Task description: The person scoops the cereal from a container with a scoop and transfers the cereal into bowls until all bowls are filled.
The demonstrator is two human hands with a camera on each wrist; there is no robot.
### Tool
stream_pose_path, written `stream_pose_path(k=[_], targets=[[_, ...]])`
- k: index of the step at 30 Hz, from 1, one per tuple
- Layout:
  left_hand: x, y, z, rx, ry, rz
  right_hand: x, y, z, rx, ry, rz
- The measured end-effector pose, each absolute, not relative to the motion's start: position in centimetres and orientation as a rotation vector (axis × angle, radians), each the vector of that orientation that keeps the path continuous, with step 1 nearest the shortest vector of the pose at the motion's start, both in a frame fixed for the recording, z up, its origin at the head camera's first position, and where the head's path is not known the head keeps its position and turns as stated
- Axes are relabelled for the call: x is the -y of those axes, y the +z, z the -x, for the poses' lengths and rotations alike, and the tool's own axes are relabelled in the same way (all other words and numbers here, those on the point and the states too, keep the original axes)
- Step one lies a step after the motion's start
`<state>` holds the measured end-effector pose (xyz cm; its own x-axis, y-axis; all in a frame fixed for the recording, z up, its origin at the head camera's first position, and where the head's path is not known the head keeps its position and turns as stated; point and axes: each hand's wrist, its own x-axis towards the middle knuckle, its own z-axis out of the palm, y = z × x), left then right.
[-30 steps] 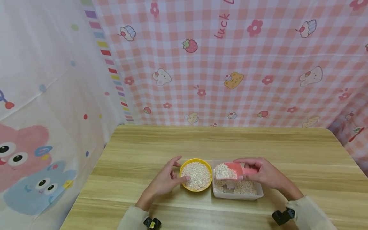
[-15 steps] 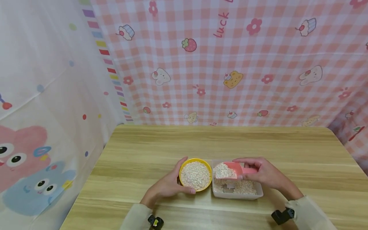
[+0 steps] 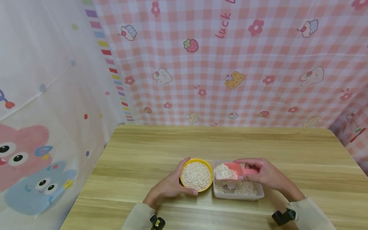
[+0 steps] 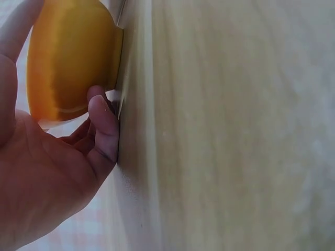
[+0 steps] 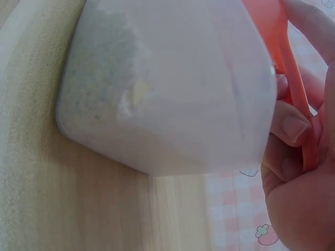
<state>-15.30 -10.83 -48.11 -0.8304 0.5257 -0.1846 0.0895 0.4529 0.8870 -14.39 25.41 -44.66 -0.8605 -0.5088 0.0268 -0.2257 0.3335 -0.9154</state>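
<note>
A yellow bowl full of oat flakes stands on the table. My left hand holds it from the left, thumb at the near side and fingers round the far side. In the left wrist view, curled fingertips lie low by the base of the bowl. My right hand grips the handle of a pink scoop heaped with oats. The scoop is over a translucent white box that holds more oats. In the right wrist view the box wall hides most of the scoop.
The bowl and box stand close side by side on a wood-grain table. A pink checked cloth hangs behind the far edge. A white printed cloth hangs at the left.
My left hand has moved right and round the bowl; its thumb has gone from over the oats to the bowl's near side. The right hand and loaded scoop have stayed put.
</note>
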Motion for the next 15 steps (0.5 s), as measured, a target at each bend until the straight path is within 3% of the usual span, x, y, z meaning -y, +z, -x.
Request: stream_pose_path(k=[15], targets=[[10.8,-48.3,15.4,-2.288,1.331,-0.512,-24.9,-43.2,14.4,-2.353,-1.460,0.731]])
